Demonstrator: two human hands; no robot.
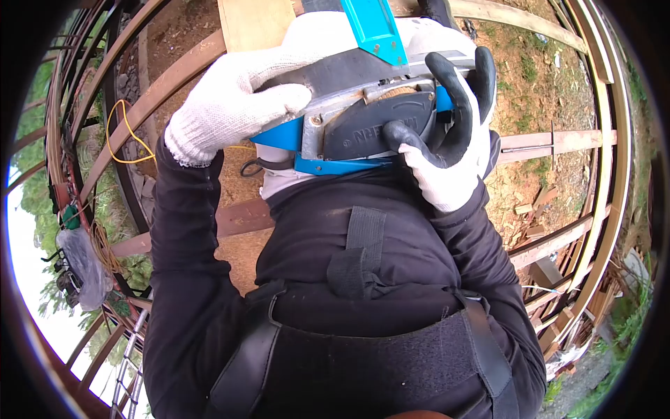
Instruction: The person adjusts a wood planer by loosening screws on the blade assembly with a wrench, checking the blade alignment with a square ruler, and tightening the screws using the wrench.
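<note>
Left hand (234,101) spans the power planer's (370,129) left side, grip undeterminable; right hand (460,150), right side, fingers wide, curled. Blue bracket (377,31) overlaps far edge.

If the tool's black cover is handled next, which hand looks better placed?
Probably the right hand: its thumb overlaps the black cover and its fingers curl just beside it. The left hand is by the opposite end of the tool and would have to reach across.
</note>
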